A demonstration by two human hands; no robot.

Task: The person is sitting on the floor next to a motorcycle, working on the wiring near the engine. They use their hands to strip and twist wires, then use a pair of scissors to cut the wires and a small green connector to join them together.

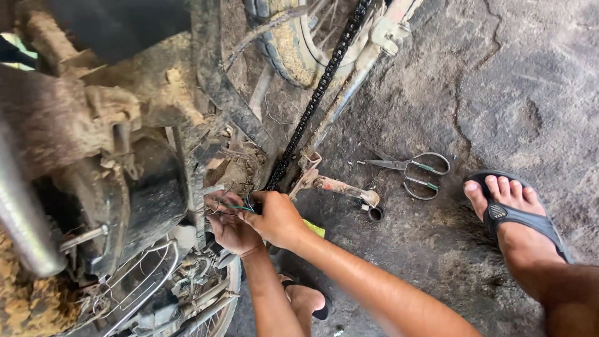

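At centre left of the frame, beside the mud-caked motorcycle frame [156, 100], the left hand [231, 228] and right hand [277, 218] both pinch thin wires [234, 207]. Scissors [412, 170] lie open on the concrete floor [511, 81], right of the drive chain [318, 93].

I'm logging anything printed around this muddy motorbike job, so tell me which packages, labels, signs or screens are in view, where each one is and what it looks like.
None can be made out: no package, label, sign or screen shows.
Closest candidate: a small yellow-green scrap under the right forearm, flat and mostly hidden; what it is cannot be told.
The hands, left hand and right hand, hold only thin wires beside the chain.
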